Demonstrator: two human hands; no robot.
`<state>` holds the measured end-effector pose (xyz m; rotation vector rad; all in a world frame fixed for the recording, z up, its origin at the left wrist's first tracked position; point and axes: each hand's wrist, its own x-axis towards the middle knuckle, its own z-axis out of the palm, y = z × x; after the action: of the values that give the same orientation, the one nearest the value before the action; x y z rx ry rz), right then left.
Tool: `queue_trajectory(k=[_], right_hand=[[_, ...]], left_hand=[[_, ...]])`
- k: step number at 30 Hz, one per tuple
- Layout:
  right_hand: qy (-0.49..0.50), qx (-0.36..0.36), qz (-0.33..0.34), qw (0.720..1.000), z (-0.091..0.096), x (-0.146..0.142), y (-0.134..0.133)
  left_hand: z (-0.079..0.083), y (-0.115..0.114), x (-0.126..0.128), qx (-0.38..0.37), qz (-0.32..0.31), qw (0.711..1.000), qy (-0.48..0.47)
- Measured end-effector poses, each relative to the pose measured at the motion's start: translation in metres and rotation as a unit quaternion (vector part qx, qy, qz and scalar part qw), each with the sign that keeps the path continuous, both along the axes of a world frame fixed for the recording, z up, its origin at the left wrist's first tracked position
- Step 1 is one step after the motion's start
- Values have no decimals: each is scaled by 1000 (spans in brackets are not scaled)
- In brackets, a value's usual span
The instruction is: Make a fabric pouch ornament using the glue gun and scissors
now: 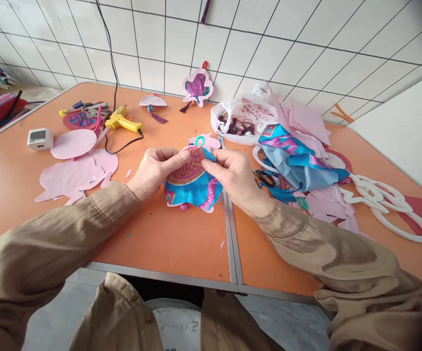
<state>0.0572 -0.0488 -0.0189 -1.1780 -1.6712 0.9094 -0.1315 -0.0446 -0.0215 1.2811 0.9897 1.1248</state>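
Between my hands is a blue patterned fabric piece (192,187) with a gold-and-purple round motif and a pink dotted curl. Pink edging and a pink bead show along its lower rim. My left hand (156,170) pinches its upper left edge between thumb and fingers. At the upper right edge, my right hand (235,178) pinches the same piece, thumb on top. Just behind it lies a pink cutout (211,142) with a turquoise loop (200,141); whether the loop joins the held piece I cannot tell.
On the left are a yellow glue gun (123,120), a white cube (40,139) and pink cutouts (68,175). A finished pendant (198,88) leans on the tiled wall. On the right are a plastic bag of tassels (242,119), blue fabric (298,163), scissors (265,178) and white cutouts (397,209).
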Motion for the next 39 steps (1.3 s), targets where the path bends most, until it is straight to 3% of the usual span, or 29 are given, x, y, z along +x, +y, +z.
queue_trajectory(k=[7,13,26,39], right_hand=[[-24,9,12,1000,3,-2,-4],[32,-6,48,998,3,-1,-5],[-29,15,23,999,4,-3,-3],[19,-43,18,999,0,-2,-1]], left_hand=[[1,-2,2,21,6,1000,-15],[-3,1,2,8,31,999,-21],[-3,3,1,3,44,998,-50],[-4,4,-1,-63,-23,997,-38]])
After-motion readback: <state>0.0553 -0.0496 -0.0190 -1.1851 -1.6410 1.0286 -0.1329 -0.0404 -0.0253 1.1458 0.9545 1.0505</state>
